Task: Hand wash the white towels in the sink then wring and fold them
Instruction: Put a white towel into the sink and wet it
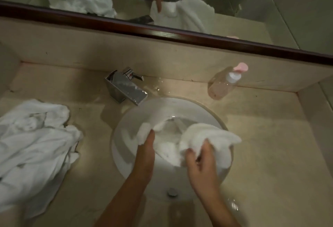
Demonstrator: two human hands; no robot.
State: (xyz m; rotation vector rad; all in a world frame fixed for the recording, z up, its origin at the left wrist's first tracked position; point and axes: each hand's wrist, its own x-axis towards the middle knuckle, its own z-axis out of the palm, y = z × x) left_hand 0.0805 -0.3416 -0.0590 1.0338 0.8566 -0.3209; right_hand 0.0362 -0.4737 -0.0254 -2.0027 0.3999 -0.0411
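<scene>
A white towel [207, 136] hangs over the round white sink [124, 127], held between both hands. My left hand [146, 151] grips its left edge, with the fingers hidden under the cloth. My right hand [200, 161] grips a bunched part of the towel on the right, fingers curled around the fabric. A heap of crumpled white towels [34, 147] lies on the counter to the left of the sink.
A chrome faucet [126, 88] stands behind the sink, with water splashed on the beige counter [270, 154] around it. A clear pump bottle with a pink top [225, 82] stands at the back right. A dark-framed mirror [162, 32] runs along the wall.
</scene>
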